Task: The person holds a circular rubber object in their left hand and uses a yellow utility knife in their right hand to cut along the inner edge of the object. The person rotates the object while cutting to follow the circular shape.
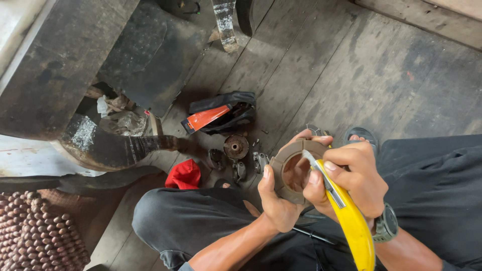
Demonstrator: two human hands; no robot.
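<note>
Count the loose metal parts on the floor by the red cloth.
4 visible: a round rusty hub, a dark piece left of it, and two small shoe-like pieces below it. The left hand may hide others.

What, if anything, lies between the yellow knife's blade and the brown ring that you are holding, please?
Nothing visible. The left hand grips the brown ring by its near edge, and the right hand holds the yellow knife with its blade right at the ring's inner rim, fingers beside it.

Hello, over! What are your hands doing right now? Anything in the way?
Left hand grips brown friction ring. Right hand holds yellow-handled knife, blade on ring's inner edge. Nothing blocking; small metal parts on floor beyond.
</note>
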